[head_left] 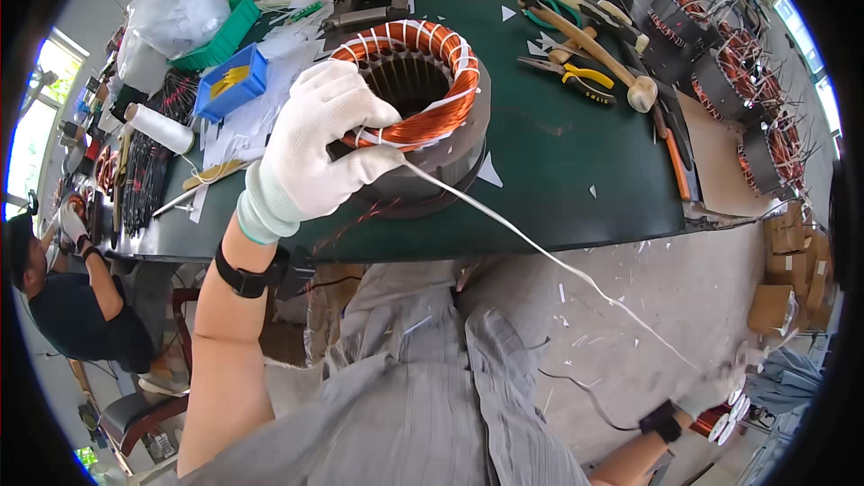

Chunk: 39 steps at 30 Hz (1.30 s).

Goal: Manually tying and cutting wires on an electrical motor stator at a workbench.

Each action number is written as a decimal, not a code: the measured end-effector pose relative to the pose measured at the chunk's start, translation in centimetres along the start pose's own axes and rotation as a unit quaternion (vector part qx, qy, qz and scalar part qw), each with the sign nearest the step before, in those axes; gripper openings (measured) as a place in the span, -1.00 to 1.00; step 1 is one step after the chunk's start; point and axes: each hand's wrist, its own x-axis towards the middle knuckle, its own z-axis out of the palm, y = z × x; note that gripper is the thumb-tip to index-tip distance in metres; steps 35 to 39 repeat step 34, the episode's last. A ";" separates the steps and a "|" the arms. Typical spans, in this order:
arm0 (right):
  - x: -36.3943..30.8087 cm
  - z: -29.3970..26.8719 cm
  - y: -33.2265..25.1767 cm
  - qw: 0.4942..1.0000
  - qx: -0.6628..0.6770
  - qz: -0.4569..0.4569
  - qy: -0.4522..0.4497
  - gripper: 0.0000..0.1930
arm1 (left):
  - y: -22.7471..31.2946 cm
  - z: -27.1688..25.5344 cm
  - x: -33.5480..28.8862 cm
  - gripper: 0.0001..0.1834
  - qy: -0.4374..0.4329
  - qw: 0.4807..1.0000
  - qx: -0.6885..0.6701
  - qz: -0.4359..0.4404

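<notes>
A round motor stator (472,139) stands on the green table, its copper winding (461,81) bound with white cord lacing. My left hand (328,135), in a white glove, is closed round the near left of the winding, fingers over its inner side and thumb outside. From beside that thumb a white lacing cord (540,261) stretches through the air toward the lower right. My right hand (715,387), also gloved, is far out at the lower right near the cord's far end. Motion smears its fingers, so their grip on the cord is unclear.
Right of the stator lie yellow-handled pliers (587,81), a wooden mallet (639,90) and other tools. Further right stand several wound stators (769,157). A blue bin (231,83) and a white thread spool (160,129) are at left. A co-worker (81,297) sits far left.
</notes>
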 end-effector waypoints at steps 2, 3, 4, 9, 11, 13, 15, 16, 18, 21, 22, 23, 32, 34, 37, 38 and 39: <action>-5.5 7.8 -3.5 0.957 0.226 0.086 -0.163 -0.45 | 0.3 0.5 0.2 -0.66 0.016 1.000 0.010 0.006; -11.0 14.9 -11.8 0.967 0.034 0.122 -0.220 -0.50 | 0.6 0.6 0.6 -0.66 0.010 1.000 0.011 0.007; -15.0 19.7 -16.6 0.953 -0.040 0.148 -0.260 -0.55 | 0.7 0.1 0.4 -0.64 -0.015 1.000 0.016 -0.003; -21.1 28.9 -27.4 0.569 0.236 0.288 -0.733 -0.51 | 1.7 -2.2 1.8 -0.48 -0.097 0.953 -0.192 -0.211; -22.3 32.1 -26.7 0.395 0.382 0.429 -0.717 -0.54 | 1.4 -2.7 2.7 -0.61 -0.100 0.960 -0.177 -0.192; -22.8 31.8 -28.6 0.443 0.364 0.421 -0.703 -0.55 | 1.0 -3.6 3.8 -0.71 -0.162 0.980 -0.029 -0.109; -22.7 31.6 -28.9 0.498 0.344 0.414 -0.680 -0.57 | 0.7 -3.7 5.0 -0.73 -0.170 0.978 -0.039 -0.118; -22.2 32.0 -27.8 0.449 0.361 0.440 -0.689 -0.56 | 0.4 -3.5 5.4 -0.72 -0.179 0.980 -0.013 -0.083; -22.0 33.0 -26.1 0.270 0.431 0.536 -0.674 -0.54 | 0.3 -3.1 6.3 -0.71 -0.210 0.974 0.083 -0.027; -22.0 32.2 -27.4 0.348 0.394 0.556 -0.643 -0.54 | 0.6 -2.8 7.1 -0.71 -0.275 0.954 0.102 -0.058; -22.2 32.5 -27.4 0.334 0.400 0.569 -0.636 -0.55 | 0.6 -2.8 7.1 -0.71 -0.274 0.955 0.101 -0.056; -22.6 32.7 -27.4 0.336 0.402 0.568 -0.635 -0.55 | 0.5 -2.6 7.0 -0.71 -0.281 0.952 0.105 -0.060; -21.5 33.4 -26.4 0.716 0.120 0.018 -0.688 -0.65 | -2.3 -3.2 6.4 -0.89 -0.216 0.897 0.375 0.092; -19.7 31.1 -25.5 0.536 0.320 0.294 -0.724 -0.61 | -1.9 -5.1 6.9 -0.86 -0.092 0.924 0.366 0.064; -19.7 31.1 -25.5 0.536 0.320 0.294 -0.724 -0.61 | -1.9 -5.1 6.9 -0.86 -0.092 0.924 0.366 0.064; -19.7 31.1 -25.5 0.536 0.320 0.294 -0.724 -0.61 | -1.9 -5.1 6.9 -0.86 -0.092 0.924 0.366 0.064; -19.7 31.1 -25.5 0.536 0.320 0.294 -0.724 -0.61 | -1.9 -5.1 6.9 -0.86 -0.092 0.924 0.366 0.064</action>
